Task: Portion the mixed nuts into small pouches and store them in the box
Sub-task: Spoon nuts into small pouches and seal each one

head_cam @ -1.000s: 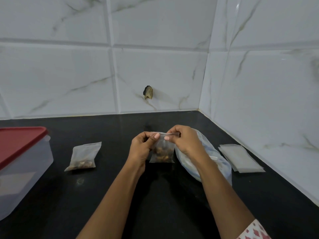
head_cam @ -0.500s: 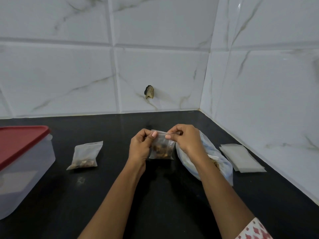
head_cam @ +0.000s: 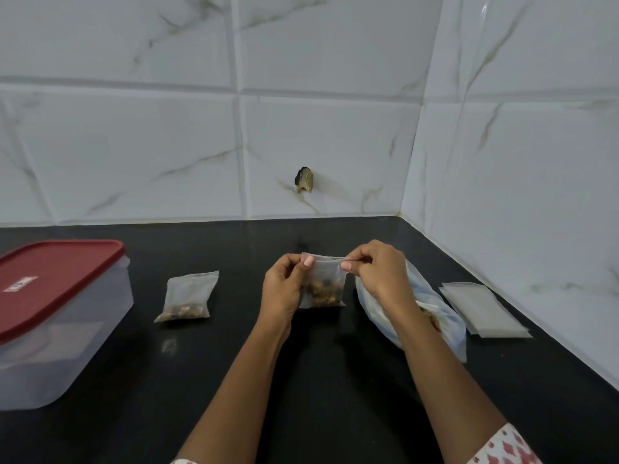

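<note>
Both hands, left hand (head_cam: 284, 286) and right hand (head_cam: 375, 272), are pinching the pouch (head_cam: 323, 279) top (nuts inside); a weak press could be leaving it open, spilling nuts.

— What runs out of frame?
— The box (head_cam: 67, 346), past the left edge. Its lid label (head_cam: 20, 284) is too small to read.
— And what's hidden?
— The right hand (head_cam: 378, 272) and forearm (head_cam: 435, 349) cover much of the bag (head_cam: 450, 329). The left hand (head_cam: 284, 289) hides the pouch's (head_cam: 326, 279) left edge.
— That lump (head_cam: 304, 180) on the wall (head_cam: 335, 145)?
— Can't tell what it is.
</note>
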The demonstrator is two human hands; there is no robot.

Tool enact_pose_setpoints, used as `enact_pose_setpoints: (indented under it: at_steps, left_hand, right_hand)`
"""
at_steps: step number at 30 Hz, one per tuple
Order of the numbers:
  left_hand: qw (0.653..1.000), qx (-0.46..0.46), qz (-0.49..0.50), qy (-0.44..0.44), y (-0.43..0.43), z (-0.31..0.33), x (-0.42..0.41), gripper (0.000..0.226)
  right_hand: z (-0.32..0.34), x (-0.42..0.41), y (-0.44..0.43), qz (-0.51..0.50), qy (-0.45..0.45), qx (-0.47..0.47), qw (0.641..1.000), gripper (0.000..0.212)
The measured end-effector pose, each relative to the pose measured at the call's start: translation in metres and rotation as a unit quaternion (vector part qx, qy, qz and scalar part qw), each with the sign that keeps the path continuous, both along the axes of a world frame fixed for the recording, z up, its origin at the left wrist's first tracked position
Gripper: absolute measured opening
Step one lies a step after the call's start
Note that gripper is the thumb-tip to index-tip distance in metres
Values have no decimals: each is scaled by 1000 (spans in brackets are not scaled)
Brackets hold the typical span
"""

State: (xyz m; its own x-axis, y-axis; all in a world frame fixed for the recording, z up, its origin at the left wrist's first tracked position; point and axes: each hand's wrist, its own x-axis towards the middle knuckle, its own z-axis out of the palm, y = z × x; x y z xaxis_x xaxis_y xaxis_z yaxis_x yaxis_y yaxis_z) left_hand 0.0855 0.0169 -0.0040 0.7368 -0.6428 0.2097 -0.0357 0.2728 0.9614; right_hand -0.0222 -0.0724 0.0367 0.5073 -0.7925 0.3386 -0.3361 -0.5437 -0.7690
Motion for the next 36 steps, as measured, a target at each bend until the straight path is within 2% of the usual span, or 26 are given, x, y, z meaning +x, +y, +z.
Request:
enact_pose_setpoints:
  at_steps: [6,10,12,16,20,24,27,32,36]
  left_hand:
    - [993,-74,87,34,17,13,2,12]
    - [983,-54,157,82,33,16,7,14]
    - [977,-44,186,91,42,16,11,13]
    - [966,12,257,12,71,16,24,12]
    - [937,82,331,-77,105,14,41,24]
    - [920,156,334,-135,126,9,59,27]
    - [907,209,322,-173,131,-6,71,25]
    - [896,281,308,-153,126,-16,80,37]
    - [905,272,295,-142,124,-13,83,43]
  right_hand:
    - [0,14,21,47,-105,-34,993,9]
    - [-11,31,39,45,-105,5,993,4]
    - [-17,41,52,57,-131,59,988,13]
    - [-20,64,82,79,-173,140,972,8]
    - [-29,97,110,79,-178,197,961,9]
    - [-38,126,129,64,-172,247,951,15]
    - [-42,136,138,59,-144,232,960,19]
    - [-47,142,138,49,-106,149,982,22]
    - [-49,142,135,65,-80,152,983,26]
